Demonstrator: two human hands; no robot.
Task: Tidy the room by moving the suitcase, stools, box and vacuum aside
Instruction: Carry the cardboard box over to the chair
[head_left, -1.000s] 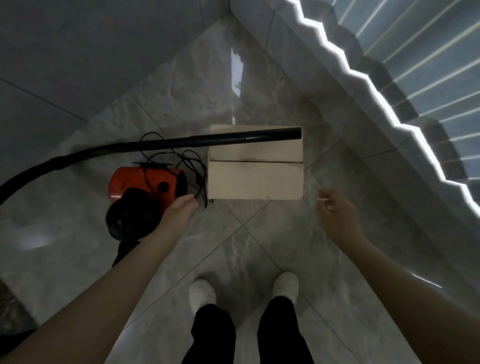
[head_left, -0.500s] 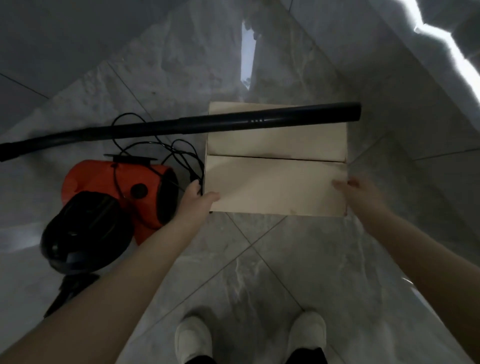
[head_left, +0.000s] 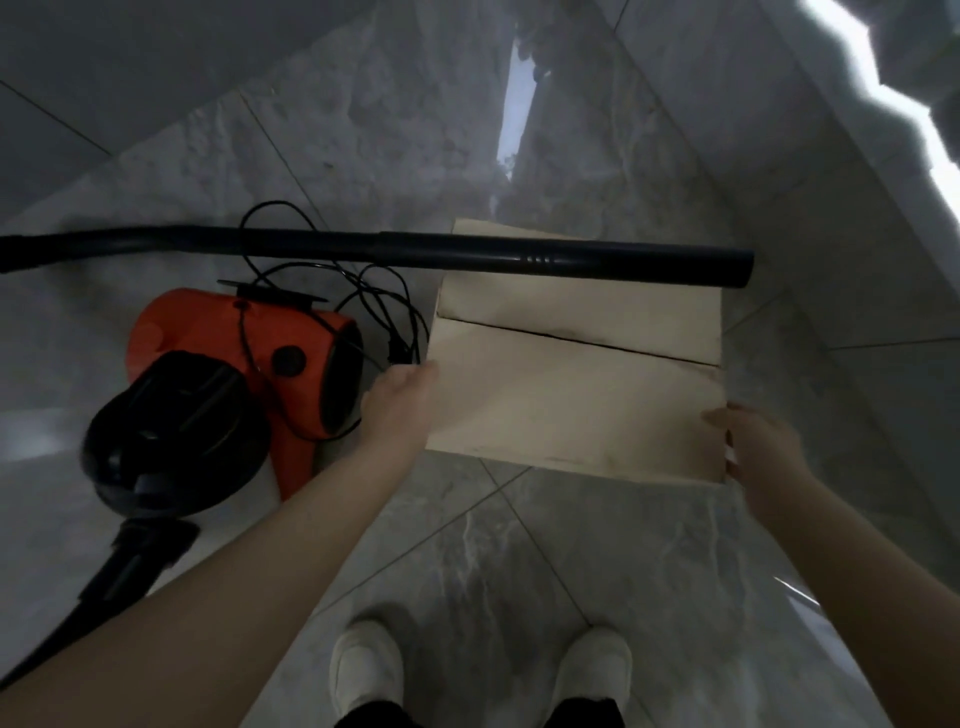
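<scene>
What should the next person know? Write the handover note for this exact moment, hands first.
Left hand: at the cardboard box's left side, grip hidden.
Right hand: at the box's right near corner, thumb over the top edge.
Vacuum wand lies across the box's far flap; the orange vacuum and its cord sit left of the box.
Done: both hands are on the box.
Left: clear the wand, move box and vacuum aside. Suitcase and stools are out of view.
</scene>
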